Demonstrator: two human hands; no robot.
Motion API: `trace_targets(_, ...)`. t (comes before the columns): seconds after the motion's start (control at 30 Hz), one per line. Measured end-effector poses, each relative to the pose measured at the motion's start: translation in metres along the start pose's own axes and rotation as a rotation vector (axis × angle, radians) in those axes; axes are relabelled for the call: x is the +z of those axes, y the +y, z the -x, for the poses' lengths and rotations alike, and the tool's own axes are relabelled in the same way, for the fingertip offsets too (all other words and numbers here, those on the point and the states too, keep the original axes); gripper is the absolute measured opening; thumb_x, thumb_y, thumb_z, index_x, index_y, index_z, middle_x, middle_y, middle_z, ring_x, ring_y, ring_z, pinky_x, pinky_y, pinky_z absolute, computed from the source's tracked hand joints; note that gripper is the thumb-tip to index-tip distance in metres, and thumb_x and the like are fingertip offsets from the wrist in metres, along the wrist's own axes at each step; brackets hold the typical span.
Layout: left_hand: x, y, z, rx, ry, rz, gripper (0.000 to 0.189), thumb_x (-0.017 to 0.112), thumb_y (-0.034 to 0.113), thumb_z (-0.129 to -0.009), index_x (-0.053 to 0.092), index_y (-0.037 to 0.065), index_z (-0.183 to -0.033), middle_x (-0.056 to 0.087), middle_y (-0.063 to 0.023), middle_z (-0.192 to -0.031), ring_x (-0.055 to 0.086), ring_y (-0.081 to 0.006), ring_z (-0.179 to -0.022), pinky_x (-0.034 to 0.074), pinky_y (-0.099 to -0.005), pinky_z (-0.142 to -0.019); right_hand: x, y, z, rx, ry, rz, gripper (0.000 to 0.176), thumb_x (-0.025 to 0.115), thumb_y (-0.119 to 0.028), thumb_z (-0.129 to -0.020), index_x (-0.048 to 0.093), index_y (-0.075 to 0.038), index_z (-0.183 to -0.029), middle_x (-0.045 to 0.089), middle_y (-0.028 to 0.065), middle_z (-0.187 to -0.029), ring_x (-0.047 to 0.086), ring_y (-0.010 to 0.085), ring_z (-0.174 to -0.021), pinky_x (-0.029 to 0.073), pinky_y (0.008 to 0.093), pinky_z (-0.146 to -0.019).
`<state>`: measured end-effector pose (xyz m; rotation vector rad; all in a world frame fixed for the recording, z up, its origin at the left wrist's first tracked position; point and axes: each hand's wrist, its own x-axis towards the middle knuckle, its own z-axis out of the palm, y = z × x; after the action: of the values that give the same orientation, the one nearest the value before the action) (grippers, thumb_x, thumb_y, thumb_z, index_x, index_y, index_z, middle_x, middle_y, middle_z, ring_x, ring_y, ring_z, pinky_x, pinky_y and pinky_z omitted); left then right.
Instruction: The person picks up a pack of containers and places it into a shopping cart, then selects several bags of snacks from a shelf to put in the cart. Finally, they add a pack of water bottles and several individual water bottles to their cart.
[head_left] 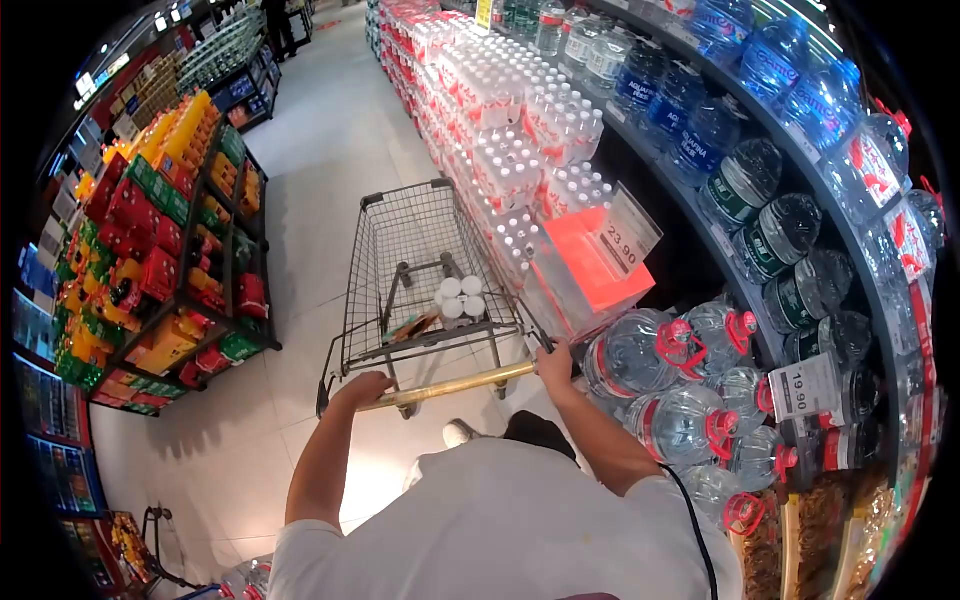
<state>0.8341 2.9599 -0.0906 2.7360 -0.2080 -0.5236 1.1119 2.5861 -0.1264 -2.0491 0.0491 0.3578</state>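
Observation:
My left hand (366, 388) is wrapped round the left end of a shopping cart's yellow handle (450, 386). At the handle's right end, my right hand (553, 364) is closed on the bar near the cart's corner. The wire shopping cart (362, 270) stands in front of me. Inside it, near the handle, sits a small group of bottles (461, 301) with white lids. A flat, brownish item (412, 328) lies to their left, too small to name.
Shrink-wrapped bottle packs (490, 90) line the cart's right side, beside an orange-topped box (600, 265). Large water jugs (680, 420) stand close to my right arm. A display rack (190, 260) of colourful packages is on the left. The tiled aisle (320, 120) stretches ahead.

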Motion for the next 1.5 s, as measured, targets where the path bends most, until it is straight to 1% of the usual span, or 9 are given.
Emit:
trace_targets(0.1,-0.018,-0.011,-0.006,-0.240,0.034,0.092,0.032,0.062,0.024,-0.092,0.062,0.007,-0.119,0.067,-0.0161,-0.106,0.066,-0.0356,-0.095,0.054,-0.0439,-0.082,0.011,-0.036,-0.008,-0.041,0.076,0.107,0.034,0.067,-0.017,-0.076,0.062,-0.003,-0.107,0.070,0.0231,-0.089,0.068,0.0399,-0.089,0.052,0.0468,-0.079)
trace_targets(0.3,-0.038,-0.050,-0.033,-0.182,-0.060,0.039,0.037,0.057,0.032,-0.097,0.061,0.008,-0.124,0.065,-0.0168,-0.114,0.065,-0.0348,-0.099,0.054,-0.0423,-0.082,0.033,-0.070,-0.038,-0.121,0.181,0.246,0.029,0.067,-0.015,-0.076,0.063,-0.004,-0.103,0.070,0.0211,-0.085,0.068,0.0411,-0.084,0.053,0.0479,-0.077)
trace_targets(0.5,-0.065,-0.079,-0.058,-0.334,-0.209,0.485,0.042,0.048,0.034,-0.102,0.058,0.007,-0.132,0.062,-0.0154,-0.122,0.066,-0.0266,-0.100,0.057,-0.0384,-0.081,0.055,-0.088,-0.079,-0.108,0.149,0.262,0.031,0.065,-0.013,-0.078,0.061,-0.004,-0.108,0.070,0.0222,-0.089,0.067,0.0414,-0.089,0.052,0.0487,-0.078)
trace_targets(0.53,-0.090,-0.069,-0.067,-0.605,-0.331,0.760,0.042,0.044,0.032,-0.103,0.056,0.006,-0.133,0.059,-0.0149,-0.126,0.068,-0.0238,-0.097,0.059,-0.0356,-0.076,0.060,-0.092,-0.087,-0.103,0.135,0.262,0.033,0.064,-0.012,-0.079,0.060,-0.004,-0.110,0.069,0.0225,-0.090,0.067,0.0417,-0.089,0.052,0.0488,-0.079)
trace_targets(0.7,-0.126,-0.088,-0.089,-0.634,-0.404,0.866,0.046,0.047,0.037,-0.102,0.053,0.005,-0.135,0.057,-0.0161,-0.126,0.070,-0.0260,-0.092,0.062,-0.0370,-0.072,0.090,-0.113,-0.134,-0.090,0.075,0.254,0.035,0.063,-0.011,-0.078,0.059,-0.003,-0.111,0.069,0.0238,-0.091,0.066,0.0423,-0.091,0.051,0.0487,-0.081)
trace_targets(0.87,-0.120,-0.144,-0.117,-0.814,0.270,0.557,0.032,0.062,0.033,-0.088,0.071,0.005,-0.099,0.073,-0.0139,-0.082,0.071,-0.0305,-0.081,0.055,-0.0427,-0.075,0.129,-0.152,-0.188,-0.080,-0.015,0.186,0.038,0.064,-0.012,-0.076,0.058,0.000,-0.112,0.067,0.0258,-0.098,0.065,0.0425,-0.095,0.050,0.0490,-0.086)
trace_targets(0.97,-0.146,-0.156,-0.126,-0.966,0.431,0.408,0.027,0.061,0.031,-0.088,0.071,0.008,-0.098,0.073,-0.0134,-0.084,0.070,-0.0342,-0.080,0.055,-0.0433,-0.074,0.152,-0.167,-0.214,-0.168,-0.053,0.222,0.040,0.064,-0.017,-0.081,0.056,0.000,-0.116,0.068,0.0260,-0.099,0.065,0.0434,-0.096,0.051,0.0492,-0.086)
trace_targets(1.13,-0.179,-0.194,-0.140,-0.956,0.651,0.148,0.022,0.060,0.028,-0.092,0.070,0.009,-0.093,0.071,-0.0152,-0.081,0.067,-0.0387,-0.077,0.052,-0.0470,-0.068,0.170,-0.227,-0.242,-0.124,-0.297,0.200,0.049,0.060,-0.023,-0.087,0.047,0.002,-0.127,0.065,0.0328,-0.106,0.062,0.0481,-0.103,0.049,0.0498,-0.090)
trace_targets(1.5,-0.249,-0.318,-0.173,-0.884,0.730,0.201,0.019,0.061,0.025,-0.093,0.068,0.010,-0.102,0.071,-0.0144,-0.079,0.069,-0.0355,-0.074,0.054,-0.0439,-0.066,0.274,-0.285,-0.319,-0.235,-0.267,0.260,0.047,0.060,-0.024,-0.085,0.047,0.000,-0.124,0.067,0.0294,-0.095,0.065,0.0472,-0.090,0.051,0.0535,-0.080)
